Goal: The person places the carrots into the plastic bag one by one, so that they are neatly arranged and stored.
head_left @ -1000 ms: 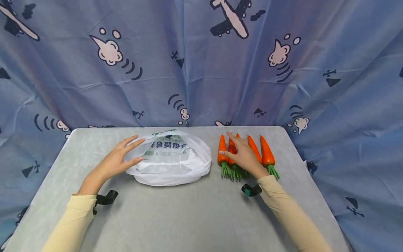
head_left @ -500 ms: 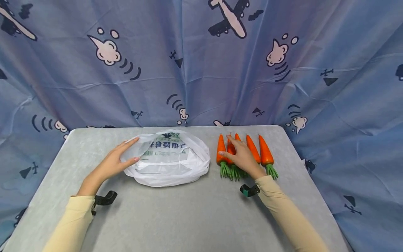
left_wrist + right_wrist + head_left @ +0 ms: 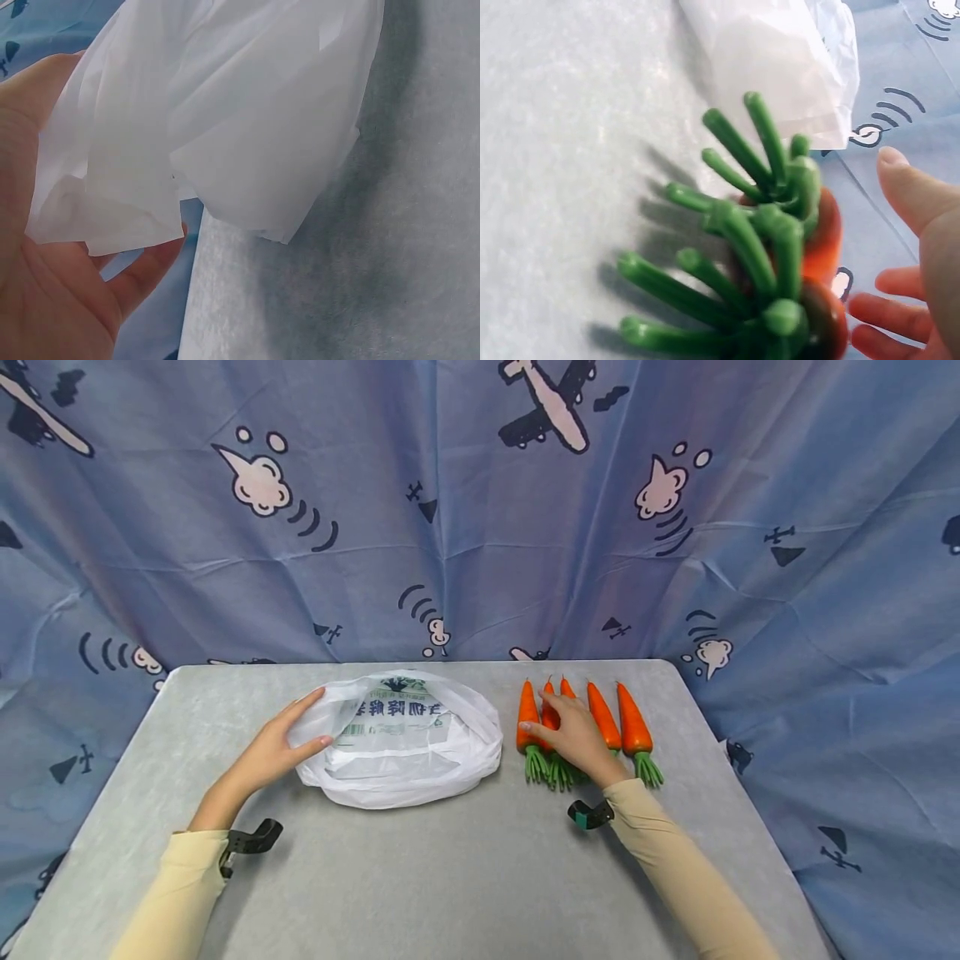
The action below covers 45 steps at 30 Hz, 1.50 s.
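Staged recording booth: airplane-print backdrop [image 3: 465, 518], grey table [image 3: 420, 877].

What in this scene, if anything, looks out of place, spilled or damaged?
Nothing stands out. The carrots lie in a neat row beneath the right hand, and the white plastic bag rests crumpled but whole on the table, its edge held by the left hand.
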Available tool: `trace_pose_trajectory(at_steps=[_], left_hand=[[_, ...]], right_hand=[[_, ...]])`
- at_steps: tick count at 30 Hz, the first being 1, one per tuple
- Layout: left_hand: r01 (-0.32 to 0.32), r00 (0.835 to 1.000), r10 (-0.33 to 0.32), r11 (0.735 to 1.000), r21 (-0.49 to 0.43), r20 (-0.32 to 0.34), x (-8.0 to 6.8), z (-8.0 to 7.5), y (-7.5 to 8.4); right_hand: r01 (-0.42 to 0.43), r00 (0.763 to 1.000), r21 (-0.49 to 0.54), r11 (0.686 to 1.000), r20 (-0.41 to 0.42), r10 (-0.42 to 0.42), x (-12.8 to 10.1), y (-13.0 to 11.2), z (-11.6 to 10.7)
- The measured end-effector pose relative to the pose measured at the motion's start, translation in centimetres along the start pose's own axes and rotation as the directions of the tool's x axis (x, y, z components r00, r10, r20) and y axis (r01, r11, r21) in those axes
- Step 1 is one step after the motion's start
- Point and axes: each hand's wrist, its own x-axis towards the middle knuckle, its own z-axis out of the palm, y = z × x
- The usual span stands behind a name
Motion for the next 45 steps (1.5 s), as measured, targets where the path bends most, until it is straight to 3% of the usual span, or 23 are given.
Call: trace_pose_trajectory(at_steps=[8, 22, 45], left_hand=[[0.03, 0.999, -0.03, 0.999, -0.011, 0.012, -0.1, 0.1, 0.1], [0.047, 0.999, -0.047, 0.999, -0.014, 0.02, -0.2, 0.1, 0.1], [0.041, 0.999, -0.041, 0.999, 0.003, 0.005, -0.3, -0.5, 0.3]], right_hand=[[0.006, 0.999, -0.035, 0.999, -0.042, -0.008, 0.1, 0.3, 0.8], [0.03, 0.999, -0.112, 0.993, -0.02, -0.033, 0.1, 0.3, 1.7], [0.065, 0.998, -0.128, 0.99, 0.012, -0.064, 0.5, -0.6, 1.9]])
